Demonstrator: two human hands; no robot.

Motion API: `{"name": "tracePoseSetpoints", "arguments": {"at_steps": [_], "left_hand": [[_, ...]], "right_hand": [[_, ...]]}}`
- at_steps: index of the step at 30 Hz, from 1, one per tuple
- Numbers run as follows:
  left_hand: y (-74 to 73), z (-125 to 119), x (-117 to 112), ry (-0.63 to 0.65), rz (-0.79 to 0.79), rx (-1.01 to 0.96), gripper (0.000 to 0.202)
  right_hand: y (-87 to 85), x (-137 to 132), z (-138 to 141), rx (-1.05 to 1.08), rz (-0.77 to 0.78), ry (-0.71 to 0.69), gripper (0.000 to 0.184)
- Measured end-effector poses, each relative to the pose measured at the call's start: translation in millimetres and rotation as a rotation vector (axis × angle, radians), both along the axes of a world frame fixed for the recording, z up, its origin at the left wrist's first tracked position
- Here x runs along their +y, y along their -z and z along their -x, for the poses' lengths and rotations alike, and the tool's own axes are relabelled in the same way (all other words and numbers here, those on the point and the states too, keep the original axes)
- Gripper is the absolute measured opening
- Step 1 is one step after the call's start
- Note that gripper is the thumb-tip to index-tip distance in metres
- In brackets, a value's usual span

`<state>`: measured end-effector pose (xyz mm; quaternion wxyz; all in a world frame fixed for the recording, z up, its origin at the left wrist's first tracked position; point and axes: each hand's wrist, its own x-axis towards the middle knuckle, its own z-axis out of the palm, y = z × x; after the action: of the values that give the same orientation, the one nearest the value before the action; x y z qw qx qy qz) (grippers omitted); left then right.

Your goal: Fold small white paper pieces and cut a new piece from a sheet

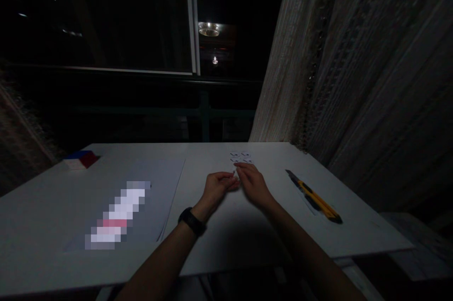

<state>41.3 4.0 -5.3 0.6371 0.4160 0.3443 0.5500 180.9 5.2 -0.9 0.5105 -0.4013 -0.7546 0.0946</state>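
My left hand (218, 187), with a dark band (192, 221) on its wrist, is over the middle of the white table (226, 239). Its thumb and fingers are pinched together at a small pale bit, too small and dim to name. Close against it from the right, my right hand (255, 184) has its fingers curled in toward the same bit. The fingertips of both hands nearly meet and partly hide it. Just beyond them lie several small white pieces with dark marks (245, 154), set in two rows; my right fingers cover their near edge.
A yellow and black utility knife (316, 201) lies on the right. Paper sheets (166, 188), partly blurred out, lie on the left. Behind them sits a cube (80, 160) with blue, red and white faces. Curtains (283, 55) hang by a dark window.
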Motion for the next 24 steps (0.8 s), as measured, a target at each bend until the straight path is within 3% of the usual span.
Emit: {"name": "tracePoseSetpoints", "arguments": {"at_steps": [9, 24], "left_hand": [[-1.4, 0.3, -1.5, 0.011, -0.008, 0.018, 0.03], [0.8, 1.9, 0.1, 0.034, 0.001, 0.005, 0.03]], "right_hand": [[0.9, 3.7, -2.6, 0.1, 0.116, -0.052, 0.031], [-2.1, 1.9, -0.7, 0.131, 0.176, -0.101, 0.034]]}}
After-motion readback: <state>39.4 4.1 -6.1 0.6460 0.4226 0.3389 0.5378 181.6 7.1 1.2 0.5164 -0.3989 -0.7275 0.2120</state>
